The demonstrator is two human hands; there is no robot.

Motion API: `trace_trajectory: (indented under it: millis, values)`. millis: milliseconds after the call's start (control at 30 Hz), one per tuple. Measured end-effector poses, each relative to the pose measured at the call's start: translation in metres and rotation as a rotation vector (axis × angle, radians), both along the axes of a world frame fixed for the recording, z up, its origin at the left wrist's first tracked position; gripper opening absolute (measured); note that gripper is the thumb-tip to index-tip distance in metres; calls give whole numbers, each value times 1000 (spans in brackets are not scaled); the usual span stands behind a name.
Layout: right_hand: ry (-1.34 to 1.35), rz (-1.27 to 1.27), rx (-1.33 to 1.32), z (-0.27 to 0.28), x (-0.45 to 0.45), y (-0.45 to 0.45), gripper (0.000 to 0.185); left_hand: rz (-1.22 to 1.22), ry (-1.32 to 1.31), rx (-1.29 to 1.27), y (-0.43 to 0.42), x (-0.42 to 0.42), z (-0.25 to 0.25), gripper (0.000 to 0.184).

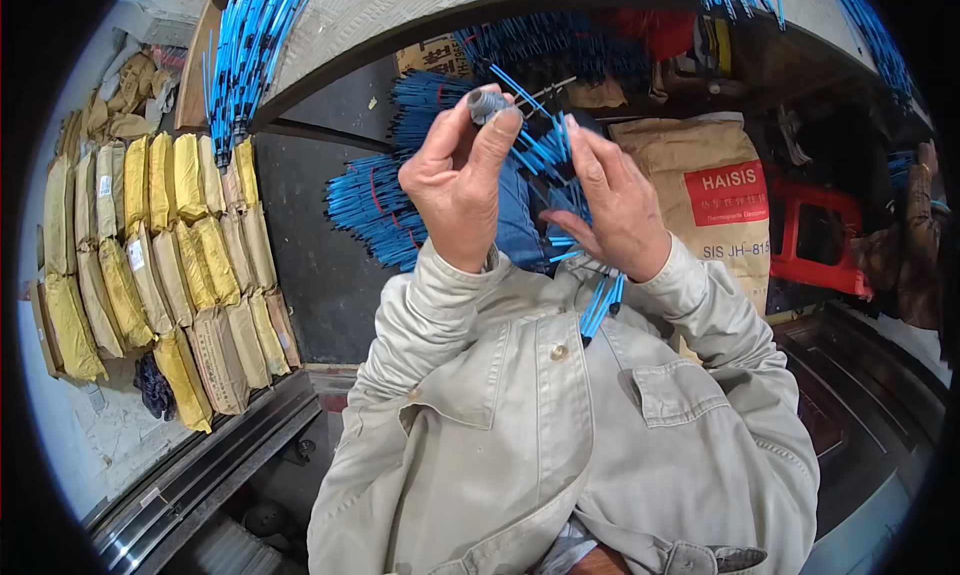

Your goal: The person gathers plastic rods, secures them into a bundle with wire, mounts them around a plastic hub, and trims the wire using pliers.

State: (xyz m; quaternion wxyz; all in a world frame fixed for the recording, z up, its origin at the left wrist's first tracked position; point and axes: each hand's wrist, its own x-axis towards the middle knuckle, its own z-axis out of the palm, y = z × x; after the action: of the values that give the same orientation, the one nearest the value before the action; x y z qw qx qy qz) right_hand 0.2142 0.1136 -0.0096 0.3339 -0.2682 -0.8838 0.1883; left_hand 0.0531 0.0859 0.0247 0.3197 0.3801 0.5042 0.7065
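Observation:
My left hand is closed round a grey ribbed handle, pinched between thumb and fingers. Thin metal rods point out from it to the right. My right hand faces it with thumb and fingers apart. Its fingertips are beside or against thin blue sticks; whether it grips any is unclear. One long blue stick slants up between the hands. More blue sticks with black ends stick out below my right wrist, in front of my jacket.
Bundles of blue sticks lie beyond my left hand. Another bundle rests on the curved grey tabletop. At right are a HAISIS paper sack and a red plastic frame. Yellow and brown wrapped packs are stacked at left.

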Motion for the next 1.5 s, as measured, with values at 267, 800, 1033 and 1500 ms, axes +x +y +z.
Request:
trace_trajectory:
  millis: [267, 800, 1033, 1500]
  values:
    - [-139, -5, -58, -16, 24, -2, 121, 40, 91, 47, 13, 3, -4, 24]
    - [260, 44, -243, 4, 18, 17, 78, -17, 99, 20, 7, 0, -1, 25]
    - [409, 52, -232, 10, -12, 13, 37, -70, 0, -46, -10, -3, 10, 29]
    - [303, 110, -242, 15, -12, 15, 24, -252, -45, -90, -27, -14, 9, 37]
